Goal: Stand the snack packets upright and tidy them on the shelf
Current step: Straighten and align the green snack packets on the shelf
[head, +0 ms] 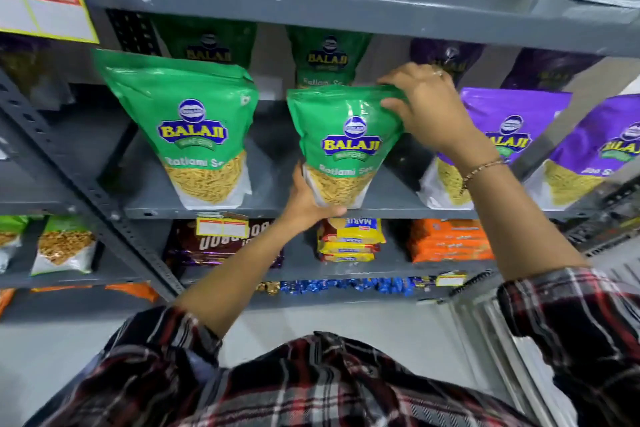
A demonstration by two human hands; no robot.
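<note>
A green snack packet [344, 146] stands upright at the front edge of the grey shelf [194, 210], held by both hands. The left hand [306, 199] cups its lower left corner, fingers hidden behind it, while the right hand [427, 107] pinches its top right corner. Another green packet [188, 128] stands well left of it, and a purple packet [498, 146] just right.

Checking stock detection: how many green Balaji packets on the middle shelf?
4. Front left packet; front centre packet, held by left hand and right hand; two behind, rear left and rear centre. More may be hidden.
</note>
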